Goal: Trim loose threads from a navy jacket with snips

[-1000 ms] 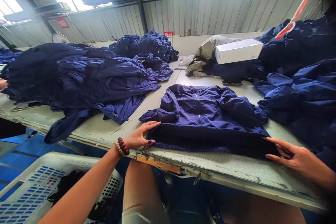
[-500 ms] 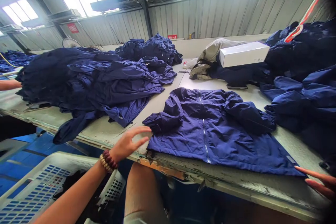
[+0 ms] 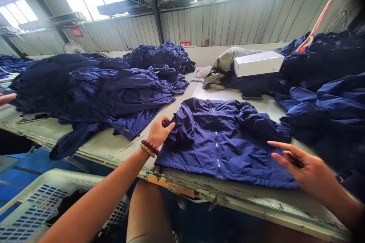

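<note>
Now | left grip pinching navy jacket sleeve | right grip unclear | red sign unreadable

Here on the tabletop, a white box is sitting on a crumpled beige garment, navy jackets are lying heaped on both sides, a white plastic crate is standing on the blue floor, and a fan is standing by the corrugated wall (red sign up there, too small to read).
</note>
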The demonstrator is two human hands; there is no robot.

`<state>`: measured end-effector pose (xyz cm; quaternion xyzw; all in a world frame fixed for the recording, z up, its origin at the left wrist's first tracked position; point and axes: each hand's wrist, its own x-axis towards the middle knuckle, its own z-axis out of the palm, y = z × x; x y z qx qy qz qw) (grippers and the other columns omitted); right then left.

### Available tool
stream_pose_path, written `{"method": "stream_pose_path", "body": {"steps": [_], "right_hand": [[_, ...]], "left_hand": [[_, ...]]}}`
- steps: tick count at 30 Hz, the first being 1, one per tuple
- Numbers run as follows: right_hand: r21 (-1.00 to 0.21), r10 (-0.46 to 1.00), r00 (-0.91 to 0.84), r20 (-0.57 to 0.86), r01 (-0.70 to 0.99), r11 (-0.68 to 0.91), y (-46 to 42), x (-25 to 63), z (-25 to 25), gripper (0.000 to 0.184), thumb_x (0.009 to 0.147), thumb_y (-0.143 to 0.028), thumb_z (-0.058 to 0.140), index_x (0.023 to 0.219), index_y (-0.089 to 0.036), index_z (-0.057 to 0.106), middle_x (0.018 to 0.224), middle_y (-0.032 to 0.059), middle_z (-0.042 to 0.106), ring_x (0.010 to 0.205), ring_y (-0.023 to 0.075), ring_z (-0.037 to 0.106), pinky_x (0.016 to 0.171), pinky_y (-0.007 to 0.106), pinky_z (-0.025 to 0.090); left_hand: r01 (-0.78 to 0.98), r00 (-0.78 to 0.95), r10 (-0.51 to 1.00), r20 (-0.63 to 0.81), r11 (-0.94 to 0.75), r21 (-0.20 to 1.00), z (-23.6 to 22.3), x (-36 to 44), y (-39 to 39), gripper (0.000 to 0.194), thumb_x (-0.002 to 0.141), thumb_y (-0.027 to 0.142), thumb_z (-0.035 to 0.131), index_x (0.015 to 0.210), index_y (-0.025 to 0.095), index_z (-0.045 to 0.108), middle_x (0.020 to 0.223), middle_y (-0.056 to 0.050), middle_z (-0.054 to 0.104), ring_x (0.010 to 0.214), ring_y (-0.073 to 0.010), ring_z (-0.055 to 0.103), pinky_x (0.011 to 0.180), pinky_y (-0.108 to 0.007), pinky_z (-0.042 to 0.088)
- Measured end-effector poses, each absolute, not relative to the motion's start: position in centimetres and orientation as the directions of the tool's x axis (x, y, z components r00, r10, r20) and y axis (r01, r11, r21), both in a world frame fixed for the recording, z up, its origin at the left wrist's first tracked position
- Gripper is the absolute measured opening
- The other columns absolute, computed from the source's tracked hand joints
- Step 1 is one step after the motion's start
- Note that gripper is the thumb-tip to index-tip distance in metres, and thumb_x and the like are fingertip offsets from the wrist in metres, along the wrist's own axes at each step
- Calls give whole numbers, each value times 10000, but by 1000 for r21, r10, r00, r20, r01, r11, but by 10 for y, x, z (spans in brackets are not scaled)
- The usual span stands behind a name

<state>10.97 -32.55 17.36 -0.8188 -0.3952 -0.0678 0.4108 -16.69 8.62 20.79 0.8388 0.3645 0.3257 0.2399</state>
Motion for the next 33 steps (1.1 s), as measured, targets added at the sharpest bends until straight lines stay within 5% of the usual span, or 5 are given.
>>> {"method": "stream_pose_path", "body": {"steps": [6,14,23,28,33], "right_hand": [[-944,698,675,240,331,4,-231,94,197,526,874,-745,742,871,-226,650,649,-28,508,526,130,400,462,259,354],[-996,725,683,89,62,64,-157,117,156,624,765,-795,825,754,-223,576,505,-78,430,434,105,340,421,253,242],[-965,695,693,193,260,9,-168,118,133,443,888,-591,815,1099,-202,790,719,-4,685,620,174,618,600,287,504],[-882,739,566,367,465,81,-170,109,136,269,949,-499,776,995,-234,790,1019,67,773,718,173,650,622,284,517],[-903,661,672,334,430,19,-172,108,140,474,873,-505,868,1233,-254,689,854,-24,638,589,114,511,540,252,443]], "left_hand": [[-74,520,827,215,-207,976,207,-63,-9,372,778,505,846,888,226,627,806,25,593,705,-137,530,688,-278,440],[-187,791,610,37,184,965,163,13,-37,457,706,583,926,794,201,693,843,-33,674,796,-163,624,783,-314,494],[-80,793,608,-23,142,987,153,3,-16,534,684,504,991,1028,197,721,1002,-81,739,931,-202,685,878,-348,525],[-6,794,607,-22,44,999,156,-1,-17,370,794,414,888,1016,161,732,955,-56,751,878,-187,681,833,-315,523],[-49,854,518,-50,176,983,163,-4,-22,379,768,395,921,1009,139,777,963,-60,800,855,-173,715,846,-293,537]]}}
